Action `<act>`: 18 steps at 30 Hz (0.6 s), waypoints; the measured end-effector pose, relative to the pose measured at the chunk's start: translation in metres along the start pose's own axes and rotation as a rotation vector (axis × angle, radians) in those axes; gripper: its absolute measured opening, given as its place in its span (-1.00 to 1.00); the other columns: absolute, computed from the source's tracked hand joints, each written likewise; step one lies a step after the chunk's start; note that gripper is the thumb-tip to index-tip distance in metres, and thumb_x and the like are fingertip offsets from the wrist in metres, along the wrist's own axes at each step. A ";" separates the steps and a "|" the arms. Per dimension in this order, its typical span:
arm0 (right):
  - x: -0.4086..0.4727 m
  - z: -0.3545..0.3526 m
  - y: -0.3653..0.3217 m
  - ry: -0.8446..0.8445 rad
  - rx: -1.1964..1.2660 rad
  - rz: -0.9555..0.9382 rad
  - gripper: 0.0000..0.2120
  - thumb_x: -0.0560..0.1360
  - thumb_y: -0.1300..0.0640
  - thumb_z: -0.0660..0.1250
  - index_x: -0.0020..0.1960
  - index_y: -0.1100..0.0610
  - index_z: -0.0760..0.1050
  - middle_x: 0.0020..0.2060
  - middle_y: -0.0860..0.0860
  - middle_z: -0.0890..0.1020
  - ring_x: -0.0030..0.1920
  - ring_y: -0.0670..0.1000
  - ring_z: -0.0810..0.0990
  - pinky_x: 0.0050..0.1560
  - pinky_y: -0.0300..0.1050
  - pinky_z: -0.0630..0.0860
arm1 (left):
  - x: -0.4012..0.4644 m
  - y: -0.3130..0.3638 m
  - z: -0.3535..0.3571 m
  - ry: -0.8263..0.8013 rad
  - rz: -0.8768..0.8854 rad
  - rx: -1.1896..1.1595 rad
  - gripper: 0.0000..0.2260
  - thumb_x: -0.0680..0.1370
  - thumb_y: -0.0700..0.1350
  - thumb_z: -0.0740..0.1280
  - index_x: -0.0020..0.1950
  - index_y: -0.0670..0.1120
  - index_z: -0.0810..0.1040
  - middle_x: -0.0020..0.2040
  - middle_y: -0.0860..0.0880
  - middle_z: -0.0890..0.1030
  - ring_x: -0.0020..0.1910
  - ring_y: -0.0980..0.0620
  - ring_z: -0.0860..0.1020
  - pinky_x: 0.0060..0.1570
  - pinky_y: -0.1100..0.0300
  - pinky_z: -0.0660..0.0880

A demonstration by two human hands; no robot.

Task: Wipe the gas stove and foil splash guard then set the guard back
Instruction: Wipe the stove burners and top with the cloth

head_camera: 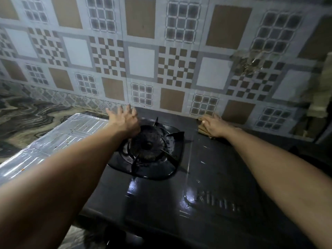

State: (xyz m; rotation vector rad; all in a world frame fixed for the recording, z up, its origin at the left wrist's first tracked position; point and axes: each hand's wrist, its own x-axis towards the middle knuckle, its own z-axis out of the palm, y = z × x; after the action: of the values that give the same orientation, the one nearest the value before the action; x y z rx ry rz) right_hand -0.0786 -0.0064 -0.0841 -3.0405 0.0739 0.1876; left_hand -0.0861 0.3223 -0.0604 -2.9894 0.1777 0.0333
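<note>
Glossy black gas stove [179,186] sits on the marbled counter [27,114]. Right hand [213,125] presses a folded brown cloth [202,127] onto its back corner; left hand [124,119], fingers spread, hovers behind the burner [149,146]. Silver foil splash guard [53,141] lies flat just left.

The dark gas stove [206,177] bears raised lettering starting "Kin", the rest blurred beyond reading

Your counter [27,114] is marble-patterned, with grey and tan swirls. Directly on it you have the dark gas stove [179,203], and just beside that, on its left, the foil splash guard [59,139] lying flat.
</note>
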 end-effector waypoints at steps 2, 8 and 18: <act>-0.001 0.003 -0.006 0.000 -0.010 -0.025 -0.57 0.68 -0.04 -0.07 0.51 0.02 0.18 0.52 0.24 0.14 0.50 0.28 0.11 0.47 0.12 0.11 | -0.007 0.026 -0.009 0.057 0.094 -0.019 -0.40 0.62 0.13 0.04 0.57 -0.15 0.02 0.60 -0.12 -0.05 0.57 -0.18 -0.03 0.40 -0.41 -0.02; -0.063 0.012 -0.029 -0.069 -0.108 -0.241 -0.48 0.68 -0.08 -0.11 0.59 -0.02 -0.14 0.58 0.06 -0.13 0.57 0.13 -0.13 0.52 0.16 -0.19 | -0.026 0.101 -0.012 0.029 0.334 -0.315 -0.50 0.65 0.06 -0.03 0.52 -0.18 0.20 0.60 -0.08 0.04 0.57 -0.07 -0.05 0.45 -0.31 -0.09; -0.069 0.009 -0.002 -0.065 -0.106 -0.064 -0.48 0.65 -0.14 -0.17 0.57 -0.14 -0.23 0.59 -0.02 -0.13 0.57 0.07 -0.12 0.42 0.43 -0.27 | -0.026 0.141 0.002 -0.004 0.369 -0.319 -0.47 0.66 0.06 -0.09 0.57 -0.18 0.06 0.60 -0.11 -0.02 0.58 -0.06 -0.12 0.50 -0.19 -0.15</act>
State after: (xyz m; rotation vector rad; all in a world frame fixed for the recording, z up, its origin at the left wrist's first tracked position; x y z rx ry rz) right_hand -0.1481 -0.0002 -0.0838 -3.1336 -0.0391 0.2943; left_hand -0.1285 0.1870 -0.0820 -3.2204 0.7907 0.1183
